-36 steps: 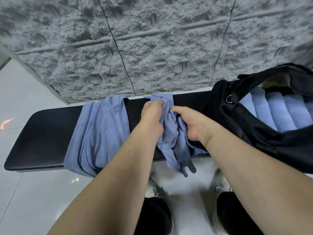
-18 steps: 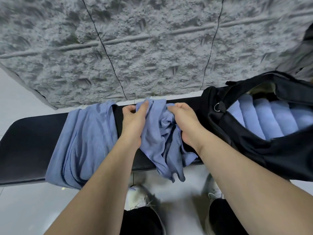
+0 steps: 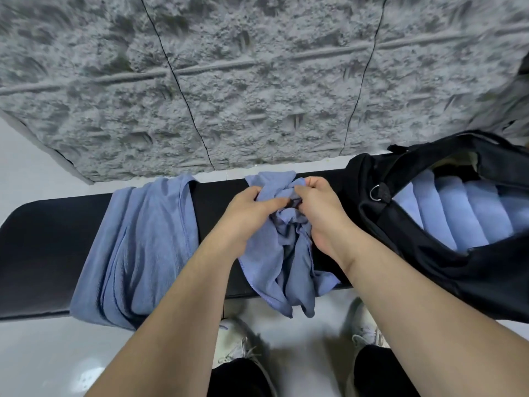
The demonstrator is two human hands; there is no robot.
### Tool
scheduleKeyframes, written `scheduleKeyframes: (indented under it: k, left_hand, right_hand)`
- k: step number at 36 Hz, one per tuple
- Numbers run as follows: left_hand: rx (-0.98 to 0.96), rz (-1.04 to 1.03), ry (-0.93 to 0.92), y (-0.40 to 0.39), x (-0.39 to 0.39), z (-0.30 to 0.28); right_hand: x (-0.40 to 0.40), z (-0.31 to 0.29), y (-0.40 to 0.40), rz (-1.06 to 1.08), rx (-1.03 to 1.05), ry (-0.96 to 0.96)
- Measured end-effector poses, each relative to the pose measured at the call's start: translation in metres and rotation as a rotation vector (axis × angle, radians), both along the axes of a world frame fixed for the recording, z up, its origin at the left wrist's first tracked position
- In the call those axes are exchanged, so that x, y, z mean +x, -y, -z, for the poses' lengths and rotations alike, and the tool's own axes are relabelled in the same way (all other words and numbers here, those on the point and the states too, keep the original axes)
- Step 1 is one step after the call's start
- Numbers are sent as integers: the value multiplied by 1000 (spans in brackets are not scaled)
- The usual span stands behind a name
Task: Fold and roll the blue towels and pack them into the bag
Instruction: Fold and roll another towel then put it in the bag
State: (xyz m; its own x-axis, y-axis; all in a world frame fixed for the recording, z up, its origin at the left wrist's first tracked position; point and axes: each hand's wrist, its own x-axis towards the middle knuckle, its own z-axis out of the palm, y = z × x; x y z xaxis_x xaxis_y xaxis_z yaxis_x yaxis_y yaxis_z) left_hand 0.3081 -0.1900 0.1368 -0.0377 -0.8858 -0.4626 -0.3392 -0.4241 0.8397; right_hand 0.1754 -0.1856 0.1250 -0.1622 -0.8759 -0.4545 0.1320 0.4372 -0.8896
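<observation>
— Blue cloth first, from the head camera: what do you have?

— I see a crumpled blue towel bunched across the middle of the black bench, its far end at the back edge and its loose ends spilling over the front edge.

— And the hands?

— My left hand has its fingers curled into the bunch from the left, gripping it. My right hand pinches the same towel from the right, thumb and fingers closed on the folds. The two hands sit close together near the back edge of the bench.

— Anything else on the bench?

— A second blue towel lies draped flat across the bench to the left, hanging over both the back and front edges, apart from the crumpled one. At the right end stands an open black bag with rolled blue towels packed side by side inside it.

— Below?

— White shoes on a pale floor, and a rough grey wall behind the bench.
</observation>
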Motion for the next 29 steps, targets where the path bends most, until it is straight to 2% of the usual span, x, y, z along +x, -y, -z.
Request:
scheduleKeyframes:
  k: [5,10,12,16,18,20,24,29]
  left_hand:
    - [94,-193,-161,11,12,2]
    - [5,-439,-170,21,20,6]
    - [-30,-557,-222,24,22,6]
    - [-68,-676,-302,25,23,-1]
    - [-93,-683,-298,25,22,1]
    - [-108,-703,-312,26,22,3]
    - [-143,-856,-407,28,25,3]
    - [-116,-885,-463,30,31,9]
  right_hand:
    - [-3,-3,5,95,55,137]
    - [-11,-6,9,138,119,157]
    - [-13,-6,7,54,151,96]
    - [-13,-4,4,-292,269,-89]
    - [-8,-5,2,-317,266,-138]
    - [-3,-3,4,-228,193,-45]
    - [-1,-4,12,84,30,224]
    - [-1,-4,13,139,-22,335]
